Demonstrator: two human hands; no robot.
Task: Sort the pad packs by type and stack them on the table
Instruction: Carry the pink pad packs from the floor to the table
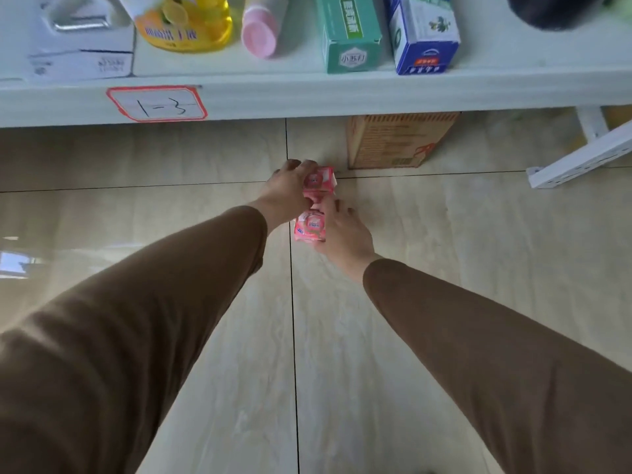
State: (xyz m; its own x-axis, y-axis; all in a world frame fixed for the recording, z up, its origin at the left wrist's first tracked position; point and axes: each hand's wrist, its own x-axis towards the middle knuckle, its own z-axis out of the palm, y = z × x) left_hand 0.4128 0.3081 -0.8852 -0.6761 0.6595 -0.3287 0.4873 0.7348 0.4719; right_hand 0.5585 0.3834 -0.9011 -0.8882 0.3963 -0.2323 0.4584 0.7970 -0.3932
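L hand (pixel 290 189) grips far pink pack (pixel 319 181), R hand (pixel 342 230) grips near pack (pixel 309 227); keep both square, lift w/ firm pinch.

left hand (pixel 287 191): curled, gripping | right hand (pixel 342 234): curled, gripping | arms outstretched

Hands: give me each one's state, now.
Left hand: grips the upper pink pack.
Right hand: holds the lower pink pack.

Yellow plastic bottle (pixel 186 22), pink tube (pixel 260 32), dark round object (pixel 554 10) were cut off at top edge. Pink pad packs (pixel 318 181) partly hidden by left hand (pixel 285 193); print was blurred.
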